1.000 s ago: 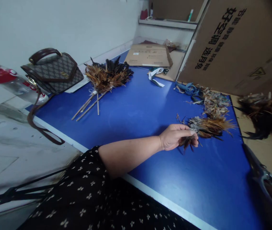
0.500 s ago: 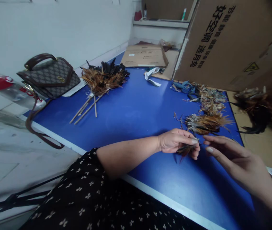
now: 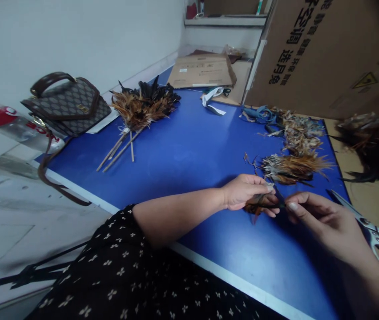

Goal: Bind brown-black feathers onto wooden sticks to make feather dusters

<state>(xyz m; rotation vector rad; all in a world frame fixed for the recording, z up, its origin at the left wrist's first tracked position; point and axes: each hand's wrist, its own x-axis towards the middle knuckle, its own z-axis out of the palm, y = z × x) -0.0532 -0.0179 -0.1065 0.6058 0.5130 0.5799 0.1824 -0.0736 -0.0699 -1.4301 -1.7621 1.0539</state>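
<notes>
My left hand (image 3: 243, 193) is closed on a small bunch of brown and black feathers (image 3: 254, 207), thumb on top. Beside it, my right hand (image 3: 329, 224) pinches a thin dark strip (image 3: 279, 198) between thumb and forefinger. The strip spans the small gap between the hands; whether it is a feather or a ribbon I cannot tell. Just beyond both hands lies a pile of brown and grey feathers (image 3: 291, 168) on the blue table (image 3: 189, 146). Scissors (image 3: 364, 221) with pale handles lie behind my right hand, partly covered by it.
Feather dusters (image 3: 144, 104) with thin sticks lie at the left, near a patterned handbag (image 3: 72, 106) and a red-capped bottle (image 3: 12, 124). White ribbon (image 3: 212, 100) and flat cardboard (image 3: 203, 73) are at the back. A large carton (image 3: 296, 58) stands at the right, with dark feathers (image 3: 364, 146) before it.
My right hand has closed its fingers, which stood apart before, and now pinches the dark strip by the left hand's bunch. More of the scissors shows. The view has shifted slightly.
</notes>
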